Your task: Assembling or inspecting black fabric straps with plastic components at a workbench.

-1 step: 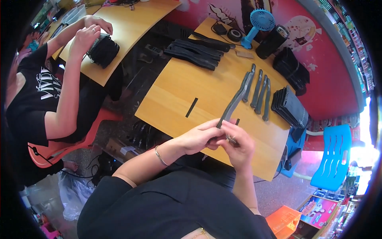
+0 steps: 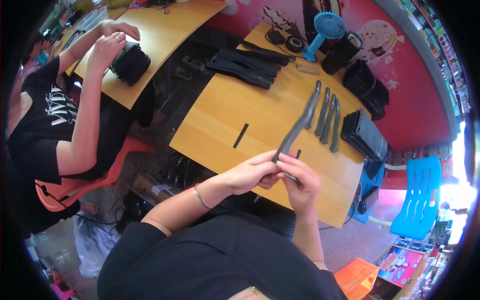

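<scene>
dark strap (image 2: 296, 130), lower end unclear (behind fingers (image 2: 296, 166))

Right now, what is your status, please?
Left hand, right hand: on long grey strip. Strip extends over yellow wooden table. Short black strip lies clear, leftward.

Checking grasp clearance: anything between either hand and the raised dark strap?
Nothing visible: the left hand and right hand meet at the near end of the dark strap, though the exact contact is partly hidden.

Black short-sleeved top (image 2: 220, 255); slim silver-coloured bangle (image 2: 200, 198) on left wrist (image 2: 218, 186); fine gold-coloured neck chain (image 2: 255, 290).
</scene>
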